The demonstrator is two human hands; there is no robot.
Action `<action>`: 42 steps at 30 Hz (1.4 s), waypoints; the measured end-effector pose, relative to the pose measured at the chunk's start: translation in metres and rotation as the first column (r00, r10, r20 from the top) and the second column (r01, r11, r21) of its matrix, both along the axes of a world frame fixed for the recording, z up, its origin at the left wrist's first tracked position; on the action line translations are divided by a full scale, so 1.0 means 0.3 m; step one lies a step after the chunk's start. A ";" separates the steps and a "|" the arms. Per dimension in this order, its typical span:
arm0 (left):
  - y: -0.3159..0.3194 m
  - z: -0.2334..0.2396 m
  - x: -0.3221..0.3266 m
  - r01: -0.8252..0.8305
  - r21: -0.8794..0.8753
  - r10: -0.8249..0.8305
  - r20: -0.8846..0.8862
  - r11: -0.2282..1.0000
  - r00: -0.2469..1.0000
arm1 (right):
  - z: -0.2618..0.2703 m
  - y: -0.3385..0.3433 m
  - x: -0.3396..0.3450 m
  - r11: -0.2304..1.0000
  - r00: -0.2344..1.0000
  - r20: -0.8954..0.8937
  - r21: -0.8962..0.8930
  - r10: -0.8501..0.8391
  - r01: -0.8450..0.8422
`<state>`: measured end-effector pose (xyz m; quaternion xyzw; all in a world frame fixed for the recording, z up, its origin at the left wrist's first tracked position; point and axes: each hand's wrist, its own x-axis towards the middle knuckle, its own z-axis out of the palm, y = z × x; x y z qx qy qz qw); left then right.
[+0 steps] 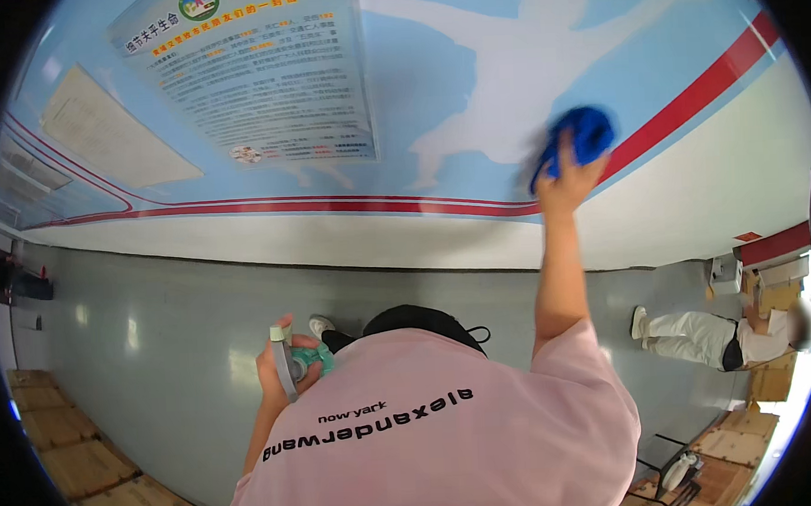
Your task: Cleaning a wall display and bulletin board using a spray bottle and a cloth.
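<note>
My right hand [569,183] presses a blue cloth [588,136] against a light blue wall panel [431,55], beside its red border stripe [690,98]. The arm is stretched forward, and the cloth looks slightly blurred. Part of a white figure silhouette [506,79] shows on the panel to the left of the cloth. Lower down and close to my body, my left hand [269,371] grips a spray bottle [320,358] with a translucent green body and a grey spray head. Its pale nozzle points towards the wall.
A poster bearing writing [269,89] and a paper sheet [115,126] hang on the wall. Cardboard boxes [92,463] line the lower left. At right, another person [721,334] stands near more boxes [739,428] and a black-framed chair [673,472]. A further person [23,280] is far left.
</note>
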<state>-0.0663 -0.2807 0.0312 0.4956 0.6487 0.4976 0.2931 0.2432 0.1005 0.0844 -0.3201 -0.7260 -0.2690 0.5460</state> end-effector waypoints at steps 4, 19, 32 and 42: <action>-0.001 -0.020 -0.004 -0.003 0.054 0.003 0.012 0.999 1.000 | 0.351 0.070 0.085 0.985 0.937 -0.349 0.156 -0.014 0.073; 0.040 0.043 -0.041 0.121 0.026 -0.115 -0.177 0.992 0.977 | -0.581 -0.140 0.102 0.785 0.932 -0.149 -0.592 -0.331 0.184; -0.008 0.041 -0.070 0.037 -0.072 -0.044 -0.091 0.997 0.995 | -0.031 -0.057 0.153 0.955 0.927 -0.317 -0.276 -0.200 0.112; -0.099 0.041 -0.082 -0.120 -0.057 0.118 -0.035 0.991 0.992 | 0.506 -0.015 -0.100 0.964 0.880 -0.441 0.258 0.176 -0.063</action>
